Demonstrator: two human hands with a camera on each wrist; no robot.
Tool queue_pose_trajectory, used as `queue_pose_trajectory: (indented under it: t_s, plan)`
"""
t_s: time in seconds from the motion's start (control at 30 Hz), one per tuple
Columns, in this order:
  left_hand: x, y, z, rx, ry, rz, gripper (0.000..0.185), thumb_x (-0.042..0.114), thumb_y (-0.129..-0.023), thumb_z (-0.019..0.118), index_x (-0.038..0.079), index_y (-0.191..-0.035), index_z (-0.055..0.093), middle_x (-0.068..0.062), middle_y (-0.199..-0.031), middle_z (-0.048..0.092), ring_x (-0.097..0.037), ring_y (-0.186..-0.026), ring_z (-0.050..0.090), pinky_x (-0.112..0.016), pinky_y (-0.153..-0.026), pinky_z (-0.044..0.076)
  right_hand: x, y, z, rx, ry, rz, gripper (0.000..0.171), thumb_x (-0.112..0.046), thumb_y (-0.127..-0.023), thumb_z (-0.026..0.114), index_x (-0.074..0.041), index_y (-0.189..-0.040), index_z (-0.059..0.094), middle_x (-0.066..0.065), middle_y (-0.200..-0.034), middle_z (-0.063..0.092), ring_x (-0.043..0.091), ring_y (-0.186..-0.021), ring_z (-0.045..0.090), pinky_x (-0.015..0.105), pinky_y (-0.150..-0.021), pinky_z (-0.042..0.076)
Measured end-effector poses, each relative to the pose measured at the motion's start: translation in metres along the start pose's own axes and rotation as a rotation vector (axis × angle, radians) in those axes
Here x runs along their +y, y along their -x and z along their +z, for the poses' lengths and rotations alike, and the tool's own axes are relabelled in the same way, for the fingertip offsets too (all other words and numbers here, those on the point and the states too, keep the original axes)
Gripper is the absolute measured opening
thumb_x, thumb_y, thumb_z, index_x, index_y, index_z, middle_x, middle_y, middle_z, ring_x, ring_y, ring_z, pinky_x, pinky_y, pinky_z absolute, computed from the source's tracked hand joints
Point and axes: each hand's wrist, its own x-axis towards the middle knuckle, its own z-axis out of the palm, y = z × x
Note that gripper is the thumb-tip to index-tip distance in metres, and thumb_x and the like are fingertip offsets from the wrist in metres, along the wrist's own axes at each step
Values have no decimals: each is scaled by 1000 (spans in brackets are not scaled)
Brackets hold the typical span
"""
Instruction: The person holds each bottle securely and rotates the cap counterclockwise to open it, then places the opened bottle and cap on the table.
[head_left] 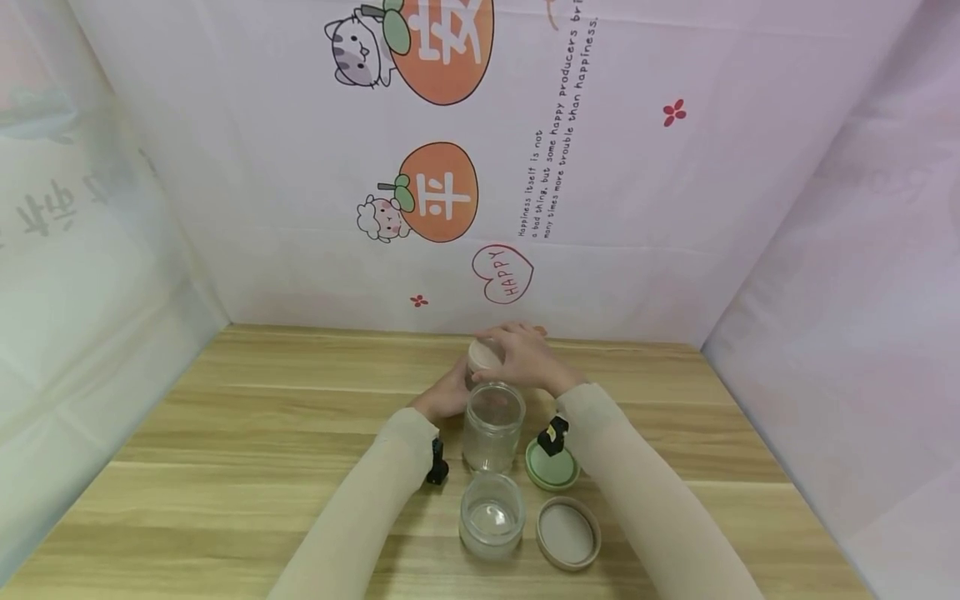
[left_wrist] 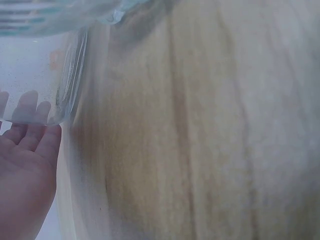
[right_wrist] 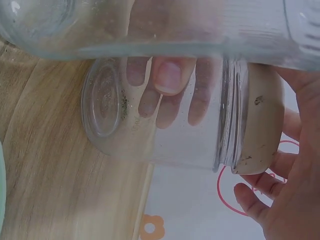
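Observation:
At the back of the table stands a clear glass jar [right_wrist: 190, 142] topped with a beige lid [head_left: 483, 356]. My left hand [head_left: 447, 395] holds the jar's body from the left; its thumb and fingers show around and through the glass in the right wrist view. Over the lid is my right hand [head_left: 525, 354], thumb at the near side and fingers curved round the rim. Dark specks mark the lid's side. A second glass jar [head_left: 491, 446], lidless, stands just in front, partly covering the held one in the head view.
A shorter lidless glass jar [head_left: 491, 533] stands nearest me. Right of the jars lie a green-rimmed lid [head_left: 551, 467] and a beige-rimmed lid [head_left: 567, 533], below my right forearm. A printed white cloth [head_left: 600, 275] hangs along the table's back edge.

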Motion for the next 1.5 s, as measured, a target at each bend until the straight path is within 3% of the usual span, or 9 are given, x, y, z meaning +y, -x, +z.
queue_pose_trajectory:
  t_s: [0.33,0.5,0.77,0.9,1.1,1.33,1.5]
  plan:
    - [4,-1,0,-24,21,43,91,9,-88,78,18,-156,19,-5,-156,33,-22,-144,30,-45,-119,21,3,1,-4,24,-62,-14,75,-50,-80,80,-14,-142,58,15,-143,53,35,-129,43,55,-102,36]
    - [4,0,-1,-20,-3,42,90,9,-89,76,16,-157,17,-8,-156,32,-24,-143,31,-46,-118,23,3,2,-5,34,-80,-21,75,-48,-80,80,-13,-142,57,15,-142,53,34,-129,44,55,-103,35]
    - [4,2,0,9,25,-33,91,16,-87,80,16,-155,19,-9,-154,34,-26,-141,34,-48,-117,26,4,3,-7,32,-116,-30,74,-46,-83,79,-11,-143,55,14,-142,54,32,-128,45,53,-105,33]
    - [13,6,-1,-11,72,1,92,12,-86,80,15,-156,20,-11,-153,37,-28,-141,35,-49,-117,25,5,4,-8,32,-165,-31,74,-47,-84,78,-11,-144,54,11,-142,54,30,-129,45,53,-108,31]
    - [29,16,-2,4,85,-53,92,7,-86,79,10,-155,20,-17,-157,29,-36,-144,28,-56,-117,20,5,7,-12,31,-265,-8,73,-45,-86,77,-11,-146,51,9,-144,52,29,-131,45,54,-109,35]
    - [10,9,-1,56,-3,-111,90,19,-85,82,13,-154,24,-15,-156,31,-34,-143,30,-56,-117,22,8,13,-15,25,-353,22,74,-45,-87,77,-11,-147,48,11,-146,49,29,-129,47,53,-104,43]
    - [8,7,0,68,1,-145,95,23,-84,84,15,-156,22,-13,-157,30,-32,-144,29,-54,-117,23,16,19,-14,31,-408,61,80,-44,-87,78,-9,-150,43,12,-148,46,32,-131,46,54,-103,44]
